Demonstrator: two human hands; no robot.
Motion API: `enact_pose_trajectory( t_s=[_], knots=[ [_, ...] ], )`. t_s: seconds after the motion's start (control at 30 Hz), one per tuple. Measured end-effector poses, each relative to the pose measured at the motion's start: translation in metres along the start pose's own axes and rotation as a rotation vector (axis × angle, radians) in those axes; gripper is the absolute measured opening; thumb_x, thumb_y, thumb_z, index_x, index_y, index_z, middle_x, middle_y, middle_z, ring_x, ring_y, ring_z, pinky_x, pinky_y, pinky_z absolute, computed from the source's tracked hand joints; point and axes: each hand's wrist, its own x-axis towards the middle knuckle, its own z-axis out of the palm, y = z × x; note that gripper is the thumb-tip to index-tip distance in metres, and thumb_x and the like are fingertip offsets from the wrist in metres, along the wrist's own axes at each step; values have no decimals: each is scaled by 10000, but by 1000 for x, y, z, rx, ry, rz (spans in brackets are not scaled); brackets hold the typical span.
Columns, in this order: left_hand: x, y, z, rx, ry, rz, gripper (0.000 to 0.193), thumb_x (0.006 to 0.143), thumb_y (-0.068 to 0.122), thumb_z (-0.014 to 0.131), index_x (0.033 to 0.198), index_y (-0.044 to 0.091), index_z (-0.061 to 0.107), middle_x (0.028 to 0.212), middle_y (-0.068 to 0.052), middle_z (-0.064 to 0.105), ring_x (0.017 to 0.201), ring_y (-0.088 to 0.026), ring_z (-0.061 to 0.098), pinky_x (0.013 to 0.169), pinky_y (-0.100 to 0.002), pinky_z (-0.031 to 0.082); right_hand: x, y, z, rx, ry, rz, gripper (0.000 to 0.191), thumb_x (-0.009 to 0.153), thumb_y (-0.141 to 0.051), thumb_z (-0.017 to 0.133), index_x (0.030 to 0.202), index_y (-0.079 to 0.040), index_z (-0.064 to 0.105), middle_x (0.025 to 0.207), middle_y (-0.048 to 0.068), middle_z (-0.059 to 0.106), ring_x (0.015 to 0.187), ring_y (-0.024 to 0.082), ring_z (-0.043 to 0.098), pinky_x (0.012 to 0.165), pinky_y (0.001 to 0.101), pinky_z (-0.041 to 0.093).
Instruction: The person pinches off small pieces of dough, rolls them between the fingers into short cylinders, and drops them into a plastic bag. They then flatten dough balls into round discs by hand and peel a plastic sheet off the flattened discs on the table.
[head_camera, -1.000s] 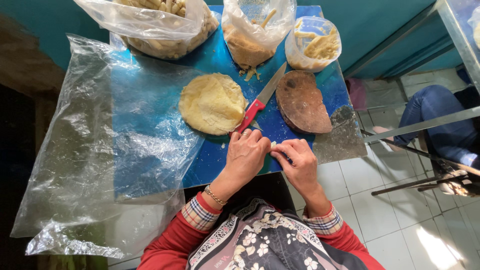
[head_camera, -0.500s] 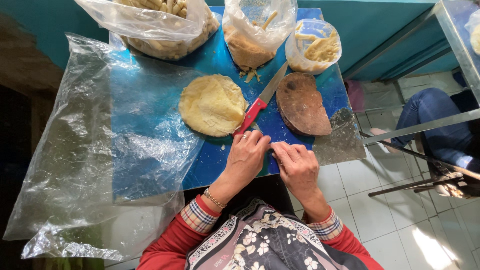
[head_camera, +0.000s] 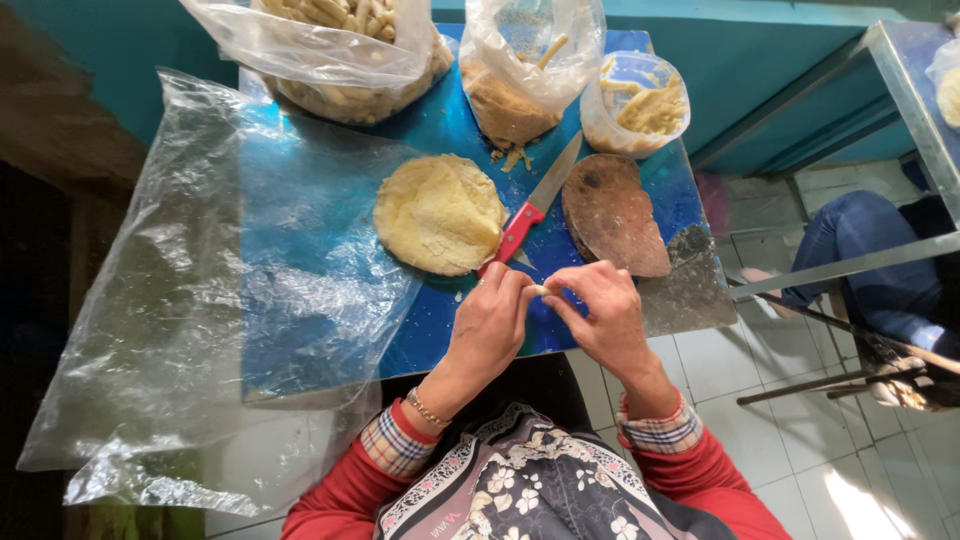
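My left hand (head_camera: 490, 325) and my right hand (head_camera: 603, 318) meet at the near edge of a small blue table (head_camera: 440, 130). Together they pinch a small pale piece of dough (head_camera: 540, 290) between their fingertips. Just beyond them lies a flat round disc of yellow dough (head_camera: 438, 213). A knife with a red handle (head_camera: 528, 214) rests beside the disc, its blade pointing away from me. To the right of the knife sits a dark brown wooden board (head_camera: 612, 214).
A large clear plastic sheet (head_camera: 200, 300) covers the table's left side and hangs over its edge. At the far edge stand three clear bags: sticks of dough (head_camera: 330, 45), crumbs (head_camera: 515, 85), and pale pieces (head_camera: 640, 100). Another person's leg in jeans (head_camera: 870, 250) is at the right.
My hands stayed in place over the table's near edge; the fingers shifted slightly on the small piece of dough.
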Motion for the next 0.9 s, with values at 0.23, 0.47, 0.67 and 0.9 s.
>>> enact_pose_trajectory(
  t_s=[0.23,0.47,0.67,0.9],
  knots=[
    [-11,4,-57,-201,294,-108,132,1058,93,560,1135,27,643,976,-133,639,848,-283,657,754,-376,529,63,-16,-38,94,40,-264,227,873,-74,776,1099,-91,757,997,54,729,892,239,658,782,354,516],
    [-25,-9,-60,-208,372,-169,128,1046,122,588,1076,31,673,925,-120,642,792,-247,639,713,-349,515,192,-23,-20,56,82,-243,211,963,-66,751,1173,-80,766,771,122,637,679,258,622,621,377,471],
    [-35,-13,-48,-328,294,-330,121,1019,111,620,1049,27,703,864,-83,631,676,-174,604,624,-302,495,306,-33,25,-376,404,-582,75,1071,-176,688,1061,-101,691,794,106,658,715,309,641,627,432,484],
    [-21,-23,-48,-1430,340,-509,542,1062,406,446,1423,8,514,1348,-130,609,1211,-227,589,1051,-386,452,165,-65,23,424,93,-383,328,995,-13,648,1320,-38,616,1261,149,700,922,268,719,813,380,572]
  ],
)
